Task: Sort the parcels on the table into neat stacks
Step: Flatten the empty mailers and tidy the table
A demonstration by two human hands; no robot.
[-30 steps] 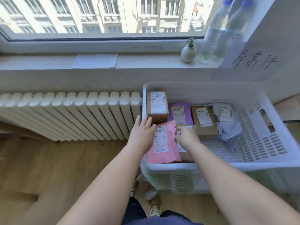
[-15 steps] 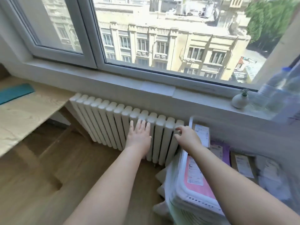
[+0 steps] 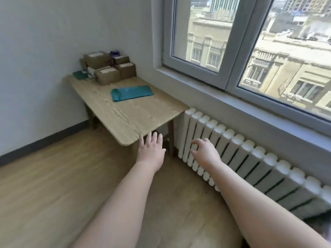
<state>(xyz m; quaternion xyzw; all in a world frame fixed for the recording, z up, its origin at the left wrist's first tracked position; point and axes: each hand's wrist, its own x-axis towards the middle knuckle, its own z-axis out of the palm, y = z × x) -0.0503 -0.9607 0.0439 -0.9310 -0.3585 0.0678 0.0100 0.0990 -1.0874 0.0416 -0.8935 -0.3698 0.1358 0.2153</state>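
A light wooden table [image 3: 136, 119] stands in the room's corner. Several brown cardboard parcels [image 3: 107, 68] with white labels are piled at its far end against the wall. A flat teal parcel [image 3: 132, 93] lies alone near the table's middle, and a smaller dark green one [image 3: 79, 75] sits left of the boxes. My left hand [image 3: 151, 152] is stretched out just before the table's near corner, fingers spread, holding nothing. My right hand [image 3: 203, 152] hovers in front of the radiator with fingers loosely curled and nothing in it.
A white radiator [image 3: 250, 158] runs along the wall under the window [image 3: 250, 51], right of the table. Wooden floor [image 3: 44, 185] spreads in front of and left of the table. A dark skirting board lines the left wall.
The view has swung left from the white basket of parcels, past the radiator, to the corner table. Both hands left the basket's parcels and now reach forward with nothing in them.
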